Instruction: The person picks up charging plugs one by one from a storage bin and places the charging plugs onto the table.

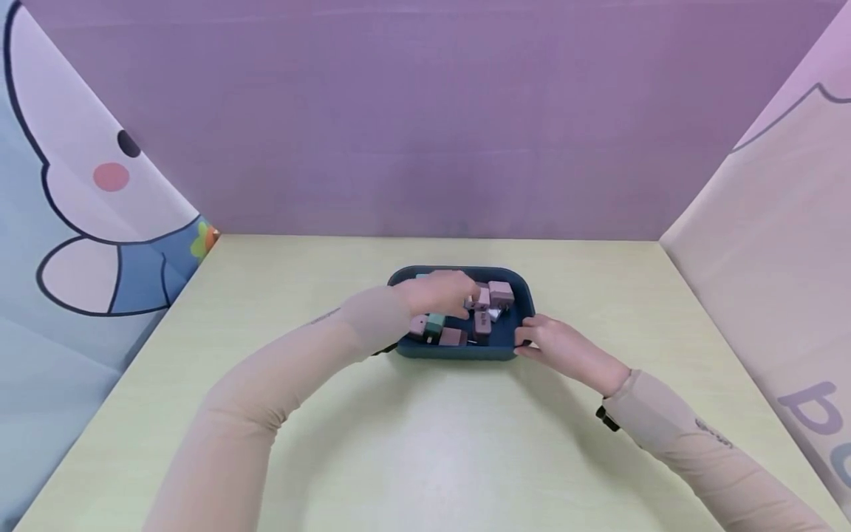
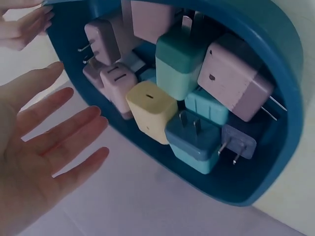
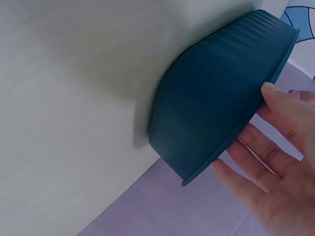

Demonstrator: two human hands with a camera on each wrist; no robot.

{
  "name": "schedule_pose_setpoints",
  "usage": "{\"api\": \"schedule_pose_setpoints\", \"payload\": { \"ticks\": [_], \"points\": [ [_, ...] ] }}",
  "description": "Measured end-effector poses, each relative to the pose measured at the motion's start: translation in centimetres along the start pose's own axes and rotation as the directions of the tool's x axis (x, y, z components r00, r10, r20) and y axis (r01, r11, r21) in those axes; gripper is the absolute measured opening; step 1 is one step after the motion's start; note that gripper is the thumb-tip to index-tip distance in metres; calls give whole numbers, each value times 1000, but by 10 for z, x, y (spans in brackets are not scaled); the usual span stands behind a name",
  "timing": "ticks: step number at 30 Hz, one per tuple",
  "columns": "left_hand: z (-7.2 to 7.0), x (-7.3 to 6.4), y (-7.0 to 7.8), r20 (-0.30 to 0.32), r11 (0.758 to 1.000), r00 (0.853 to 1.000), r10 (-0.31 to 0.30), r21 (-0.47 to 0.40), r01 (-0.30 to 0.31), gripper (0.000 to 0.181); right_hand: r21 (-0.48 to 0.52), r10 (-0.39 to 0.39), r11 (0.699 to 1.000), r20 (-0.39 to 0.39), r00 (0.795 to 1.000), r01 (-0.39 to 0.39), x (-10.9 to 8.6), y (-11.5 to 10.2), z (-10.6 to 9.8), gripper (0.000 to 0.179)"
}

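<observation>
A dark blue plastic bin (image 1: 459, 353) stands on the table, filled with plug-in chargers. My left hand (image 1: 439, 293) is over the bin; in the left wrist view its fingers (image 2: 74, 123) are spread and hold nothing. Close to them lie a pink charger (image 2: 118, 86) and a yellow charger (image 2: 151, 112). Behind these are a two-tone green charger (image 2: 179, 69), a blue-and-turquoise charger (image 2: 194, 140) and a larger pink charger (image 2: 234, 78). At the bin's near right corner, my right hand (image 1: 565, 346) grips the rim between thumb and fingers, also seen in the right wrist view.
The pale wooden table (image 1: 425, 458) extends around the bin. A purple backdrop (image 1: 425, 118) rises behind it, with a printed cloth (image 1: 80, 281) at the left and another cloth (image 1: 764, 266) at the right.
</observation>
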State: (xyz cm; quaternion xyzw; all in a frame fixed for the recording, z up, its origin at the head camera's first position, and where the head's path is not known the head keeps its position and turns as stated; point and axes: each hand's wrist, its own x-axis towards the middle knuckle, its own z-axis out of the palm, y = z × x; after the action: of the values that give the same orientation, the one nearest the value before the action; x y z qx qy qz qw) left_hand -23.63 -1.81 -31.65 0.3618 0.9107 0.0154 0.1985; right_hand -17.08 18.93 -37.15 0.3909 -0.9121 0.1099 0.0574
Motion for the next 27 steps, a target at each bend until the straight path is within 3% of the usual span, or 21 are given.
{"api": "schedule_pose_setpoints", "payload": {
  "ticks": [9, 14, 18, 25, 27],
  "points": [
    [5, 22, 14, 33, 993, 997, 63, 94, -66, 20, -1, 4, 1000, 6, 1000, -4, -1, 0, 0, 5],
    [7, 28, 20, 36, 995, 995, 90, 50, -92, 25, -3, -1, 1000, 3, 1000, 1, -1, -1, -1, 6],
    [10, 32, 23, 46, 996, 995, 88, 18, -89, 27, -1, 3, 1000, 7, 1000, -3, -1, -1, -1, 7],
    [15, 37, 27, 50, 992, 995, 82, 88, -87, 28, -8, -11, 1000, -9, 1000, 11, -1, 0, 1, 8],
    [16, 38, 28, 56, 995, 996, 70, 66, -73, 25, -10, -7, 1000, -12, 1000, 7, -1, 0, 1, 8]
  ]
}}
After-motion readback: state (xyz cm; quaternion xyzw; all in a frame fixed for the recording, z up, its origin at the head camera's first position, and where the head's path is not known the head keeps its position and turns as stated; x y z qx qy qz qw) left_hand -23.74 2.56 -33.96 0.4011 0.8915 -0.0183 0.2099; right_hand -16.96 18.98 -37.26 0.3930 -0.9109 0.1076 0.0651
